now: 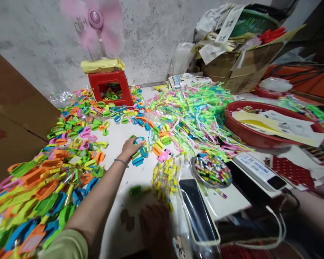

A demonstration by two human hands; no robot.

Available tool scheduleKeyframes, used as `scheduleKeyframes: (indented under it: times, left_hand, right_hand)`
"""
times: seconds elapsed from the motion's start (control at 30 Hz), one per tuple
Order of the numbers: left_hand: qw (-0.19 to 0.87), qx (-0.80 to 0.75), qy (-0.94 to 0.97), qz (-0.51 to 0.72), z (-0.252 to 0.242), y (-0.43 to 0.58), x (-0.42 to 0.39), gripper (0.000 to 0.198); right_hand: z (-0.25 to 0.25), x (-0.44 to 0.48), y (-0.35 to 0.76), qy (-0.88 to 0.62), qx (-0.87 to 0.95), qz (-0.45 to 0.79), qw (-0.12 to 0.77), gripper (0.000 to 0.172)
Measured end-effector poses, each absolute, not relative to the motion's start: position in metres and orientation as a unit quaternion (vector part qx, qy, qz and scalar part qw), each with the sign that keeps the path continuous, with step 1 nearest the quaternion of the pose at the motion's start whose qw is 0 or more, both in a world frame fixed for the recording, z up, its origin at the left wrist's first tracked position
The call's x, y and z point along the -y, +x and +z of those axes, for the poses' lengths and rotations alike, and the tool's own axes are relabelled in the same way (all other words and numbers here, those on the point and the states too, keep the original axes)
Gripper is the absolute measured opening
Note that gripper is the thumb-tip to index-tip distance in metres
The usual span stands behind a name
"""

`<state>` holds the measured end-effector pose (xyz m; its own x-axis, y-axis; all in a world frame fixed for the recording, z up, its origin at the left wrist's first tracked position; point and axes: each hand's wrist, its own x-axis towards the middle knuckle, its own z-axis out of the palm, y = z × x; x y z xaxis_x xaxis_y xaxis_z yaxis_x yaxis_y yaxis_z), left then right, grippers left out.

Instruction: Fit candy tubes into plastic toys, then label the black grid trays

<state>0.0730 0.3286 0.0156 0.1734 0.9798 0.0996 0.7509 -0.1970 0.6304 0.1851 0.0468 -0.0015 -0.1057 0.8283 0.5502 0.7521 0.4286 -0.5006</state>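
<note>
From the head camera, the left hand (129,148) is stretching over the white counter (118,131), its fingers (136,145) resting on a blue clip (139,140) beside the coloured heap; whether they are clamping it is unclear. The right hand (156,225) is showing only as a blur near a green clip (135,190), so I cannot tell how its fingers are set.

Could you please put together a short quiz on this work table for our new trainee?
1. True or false: the left hand touches blue plastic pieces near the middle of the table.
2. What stands above the red stool? A) a phone B) a pink fan C) a kettle
3. Fill in: the sheets of paper lie in a red ____.

Key: 1 true; 2 B; 3 basin.
</note>
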Motion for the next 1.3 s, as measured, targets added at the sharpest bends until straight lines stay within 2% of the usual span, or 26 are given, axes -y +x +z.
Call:
scheduleKeyframes:
  times: [0.1,0.23,0.3,0.37,0.47,0.57,0.67,0.77,0.83,0.93,1.0,1.1,1.2,1.3]
  left_hand:
    - [0.261,-0.576,0.725,0.274,0.014,0.064,-0.288,0.034]
    - [0.316,-0.546,0.715,0.303,0.018,0.052,-0.242,0.023]
    - [0.338,-0.531,0.705,0.327,0.025,0.046,-0.226,0.020]
    - [0.354,-0.519,0.690,0.359,0.035,0.039,-0.213,0.019]
    - [0.382,-0.508,0.654,0.410,0.050,0.024,-0.194,0.023]
    - [0.438,-0.510,0.598,0.437,0.060,0.006,-0.168,0.035]
    - [0.517,-0.501,0.547,0.427,0.061,-0.008,-0.133,0.042]
    - [0.641,-0.459,0.453,0.416,0.059,-0.019,-0.096,0.040]
    - [0.719,-0.424,0.377,0.402,0.060,-0.025,-0.076,0.045]
    - [0.762,-0.393,0.354,0.373,0.064,-0.032,-0.055,0.061]
    - [0.764,-0.382,0.372,0.362,0.065,-0.035,-0.045,0.059]
    - [0.747,-0.388,0.394,0.368,0.065,-0.035,-0.037,0.057]
    - [0.707,-0.405,0.451,0.364,0.067,-0.032,-0.030,0.063]
    - [0.591,-0.422,0.580,0.367,0.076,-0.030,-0.020,0.049]
  right_hand:
    - [-0.010,-0.036,0.182,-0.595,0.691,0.062,0.406,0.016]
    - [-0.009,-0.035,0.185,-0.601,0.692,0.100,0.388,0.013]
    - [-0.010,-0.037,0.186,-0.617,0.683,0.105,0.378,0.018]
    - [-0.010,-0.040,0.185,-0.656,0.673,0.092,0.330,0.027]
    - [-0.005,-0.044,0.181,-0.707,0.671,0.061,0.217,0.035]
    - [0.007,-0.052,0.179,-0.706,0.694,0.035,0.139,0.029]
    - [0.021,-0.065,0.181,-0.672,0.735,0.010,0.092,0.021]
    - [0.035,-0.078,0.183,-0.626,0.778,-0.014,0.059,0.021]
    - [0.044,-0.084,0.184,-0.605,0.795,-0.023,0.052,0.022]
    - [0.057,-0.082,0.184,-0.605,0.792,-0.015,0.076,0.023]
    - [0.064,-0.073,0.184,-0.609,0.783,0.021,0.121,0.022]
    - [0.068,-0.051,0.183,-0.574,0.761,0.131,0.274,0.019]
    - [0.069,-0.024,0.176,-0.517,0.689,0.272,0.428,0.017]
    - [0.068,-0.001,0.165,-0.514,0.606,0.376,0.478,0.022]
